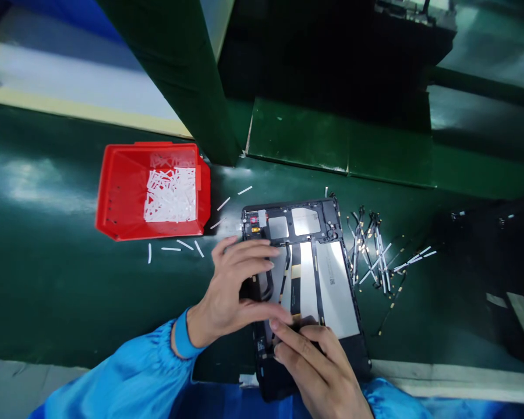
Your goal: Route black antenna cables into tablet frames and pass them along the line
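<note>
An opened tablet back [327, 279] with silver batteries and black cables lies flat on the green mat in front of me. My left hand [233, 291] rests over its left side, fingers stretched across toward a black cable loop, thumb reaching to the lower middle. My right hand [318, 361] is curled over the tablet's lower part, fingertips pinched together on something small and dark that I cannot make out, close to my left thumb. Both sleeves are bright blue.
A red bin [113, 192] holding several white strips stands at the left, with loose white strips [187, 244] scattered around it. A pile of thin black flex cables [375, 250] lies right of the tablet. A green pillar [187, 75] and a raised green ledge [340, 139] stand behind.
</note>
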